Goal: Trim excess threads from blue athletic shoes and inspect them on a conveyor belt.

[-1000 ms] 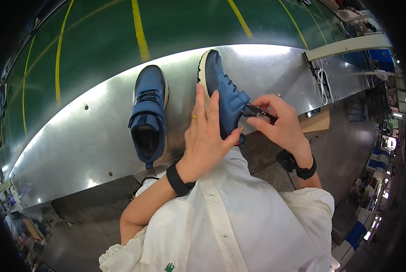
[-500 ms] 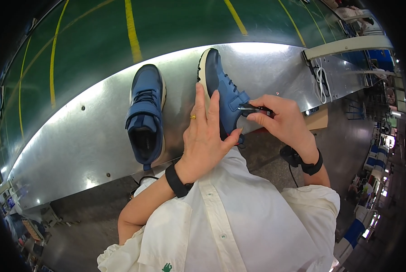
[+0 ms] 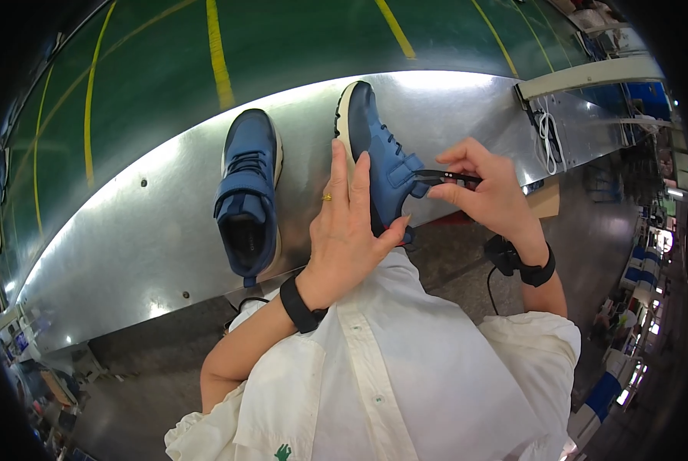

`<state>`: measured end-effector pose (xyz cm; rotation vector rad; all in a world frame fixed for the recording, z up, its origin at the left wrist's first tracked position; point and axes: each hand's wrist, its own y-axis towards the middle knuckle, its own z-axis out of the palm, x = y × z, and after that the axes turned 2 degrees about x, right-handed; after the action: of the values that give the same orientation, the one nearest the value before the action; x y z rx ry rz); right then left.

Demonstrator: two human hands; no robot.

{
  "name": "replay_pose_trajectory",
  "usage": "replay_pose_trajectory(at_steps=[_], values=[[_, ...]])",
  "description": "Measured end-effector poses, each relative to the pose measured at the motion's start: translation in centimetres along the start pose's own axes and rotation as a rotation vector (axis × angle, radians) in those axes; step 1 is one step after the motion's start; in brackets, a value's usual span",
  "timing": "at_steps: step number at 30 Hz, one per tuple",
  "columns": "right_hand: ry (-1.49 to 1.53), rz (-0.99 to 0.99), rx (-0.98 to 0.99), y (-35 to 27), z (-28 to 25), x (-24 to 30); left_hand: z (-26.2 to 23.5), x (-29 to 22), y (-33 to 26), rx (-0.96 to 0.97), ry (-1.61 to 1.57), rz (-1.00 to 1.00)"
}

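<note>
- Right hand (image 3: 496, 188) has drawn slightly away from the shoe since half a second ago, bringing the black tool (image 3: 453, 177) with it; the left hand (image 3: 345, 223) has barely shifted.
- Its fingers pinch the tool loosely between thumb and fingertips; the far tip meets the strap (image 3: 402, 172), but whether it grips there cannot be made out.
- Left fingers are spread, pressed flat along the sole of the tilted shoe (image 3: 386, 150), thumb by the heel; palm and fingers hide much of the sole and heel.
- That shoe lies on its side on the metal bench (image 3: 167, 223), toe pointing away.
- Left of it, apart, the other blue shoe (image 3: 244, 180) stands upright.
- Farther right, a white cable (image 3: 546, 142) hangs near a pale curved bar (image 3: 590, 77).
- Machinery along the right rim is cut off and blurred.
</note>
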<state>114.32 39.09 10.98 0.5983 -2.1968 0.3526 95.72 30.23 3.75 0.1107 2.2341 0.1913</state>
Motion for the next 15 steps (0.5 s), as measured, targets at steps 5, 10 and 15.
replay_pose_trajectory(at_steps=[5, 10, 15], values=[[-0.164, 0.118, 0.151, 0.2, -0.4, 0.9, 0.1, 0.1, 0.0, 0.0, -0.022, -0.02], [-0.249, 0.038, 0.168, 0.7, -0.6, 0.9, 0.1, -0.1, 0.1, -0.005, 0.005, 0.003], [-0.351, -0.033, 0.187, 1.2, -0.7, 1.3, 0.0, 0.0, 0.1, 0.006, -0.02, -0.017]])
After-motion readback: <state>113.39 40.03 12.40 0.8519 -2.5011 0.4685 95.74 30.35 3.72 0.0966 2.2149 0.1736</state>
